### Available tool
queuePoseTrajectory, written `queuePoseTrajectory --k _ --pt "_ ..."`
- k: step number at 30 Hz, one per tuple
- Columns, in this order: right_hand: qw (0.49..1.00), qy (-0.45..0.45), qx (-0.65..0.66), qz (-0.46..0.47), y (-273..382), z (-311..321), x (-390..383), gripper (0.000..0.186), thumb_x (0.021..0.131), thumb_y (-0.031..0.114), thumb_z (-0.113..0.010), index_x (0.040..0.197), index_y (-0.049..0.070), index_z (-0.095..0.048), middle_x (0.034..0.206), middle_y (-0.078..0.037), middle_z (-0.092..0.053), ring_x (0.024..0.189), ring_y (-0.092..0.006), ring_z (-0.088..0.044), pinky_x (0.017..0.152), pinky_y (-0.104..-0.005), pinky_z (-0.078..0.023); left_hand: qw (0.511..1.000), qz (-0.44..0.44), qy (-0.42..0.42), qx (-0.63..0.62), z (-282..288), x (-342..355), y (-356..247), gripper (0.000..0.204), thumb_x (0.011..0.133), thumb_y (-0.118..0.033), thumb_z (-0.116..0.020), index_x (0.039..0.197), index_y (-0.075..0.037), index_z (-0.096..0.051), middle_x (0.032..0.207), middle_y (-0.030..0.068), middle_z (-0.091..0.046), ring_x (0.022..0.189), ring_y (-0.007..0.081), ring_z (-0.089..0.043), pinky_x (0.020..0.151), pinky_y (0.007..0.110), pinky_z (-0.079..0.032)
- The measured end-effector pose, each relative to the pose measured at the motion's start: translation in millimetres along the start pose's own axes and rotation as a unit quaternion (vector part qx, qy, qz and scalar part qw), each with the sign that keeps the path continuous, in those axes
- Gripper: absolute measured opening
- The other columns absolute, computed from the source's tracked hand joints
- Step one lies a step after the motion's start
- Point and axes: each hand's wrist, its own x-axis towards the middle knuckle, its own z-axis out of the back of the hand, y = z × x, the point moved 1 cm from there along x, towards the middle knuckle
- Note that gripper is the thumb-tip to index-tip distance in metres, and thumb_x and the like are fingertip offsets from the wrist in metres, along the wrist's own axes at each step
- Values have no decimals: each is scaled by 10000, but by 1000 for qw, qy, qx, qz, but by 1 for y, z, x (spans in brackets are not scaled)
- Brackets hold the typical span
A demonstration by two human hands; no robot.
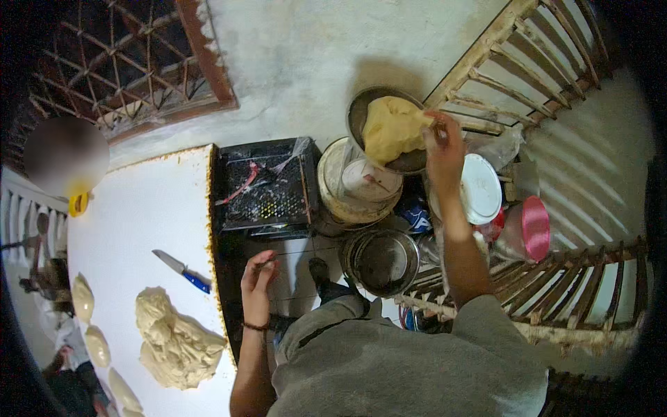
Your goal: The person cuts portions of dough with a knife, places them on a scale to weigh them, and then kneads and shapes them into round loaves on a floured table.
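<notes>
My right hand (445,137) reaches up to the far side and pinches the edge of a large yellow lump of dough (392,128). That dough lies in a round dark metal bowl (356,115), hanging partly over its near rim. Beside the table's right edge, my left hand (258,272) is raised with nothing in it, its fingers loosely bent and apart. On the white table (142,208) rests a big rough heap of pale dough (177,340). A knife (182,271) with a blue handle lies just beyond it. Several smooth dough pieces (98,346) line the left edge.
A black plastic crate (264,187) stands between the table and a pale bucket (333,194). Round metal pans (382,263), a white lid (481,187) and a pink tub (535,229) are around my right arm. Slatted wooden racks (514,76) flank the right. Another person (76,379) is at the far left.
</notes>
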Motion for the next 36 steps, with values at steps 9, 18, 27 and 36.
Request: queuePoseTrajectory --k 9,18,27,36 --pt "960 252 -104 65 -84 -9 86 467 834 75 -605 1292 125 -677 1358 -151 -613 1312 -336 -507 1122 -440 -388 974 -50 172 138 -125 123 -39 266 1018 -148 -613 1258 -36 -628 1123 35 -662 983 125 -611 895 280 -494" --pt "868 418 -263 -47 -101 -85 89 972 636 627 -822 1391 79 -550 1419 -214 -533 1372 -346 -457 1110 -461 -395 955 -174 0 242 -255 254 -57 375 918 -232 -692 1195 -3 -586 847 112 -655 663 219 -655 562 376 -511" --pt "952 304 -32 -31 -87 -48 88 495 738 216 -824 1152 12 -645 1076 -152 -701 1015 -307 -677 901 -400 -526 913 -223 -108 324 -262 277 -35 440 843 -66 -653 1283 -68 -661 1056 256 -701 964 401 -690 855 449 -550" --pt "938 -40 276 -205 -101 59 109 531 767 57 -821 1242 25 -585 1061 -50 -668 936 -205 -663 836 -340 -546 892 -237 -116 366 -271 284 -28 385 816 -76 -659 1189 18 -690 1026 298 -691 981 455 -665 887 486 -539"
